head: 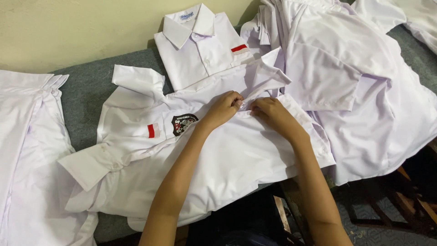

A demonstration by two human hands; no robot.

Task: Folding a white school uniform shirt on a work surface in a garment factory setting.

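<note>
Pinching the button placket of the white cotton short-sleeved shirt [227, 155], left hand [225, 108] and right hand [268, 111] both grip closed on cloth. It looks light, soft and limp on the grey counter [86, 95], best held at its stiffer placket or collar.

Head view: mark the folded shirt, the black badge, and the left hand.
folded shirt [200, 54]: head view, on its front panel below the collar.
black badge [183, 124]: head view, centre of the patch on the spread shirt.
left hand [224, 108]: head view, back of the hand.

Soft, even indoor light; sharp focus.
</note>
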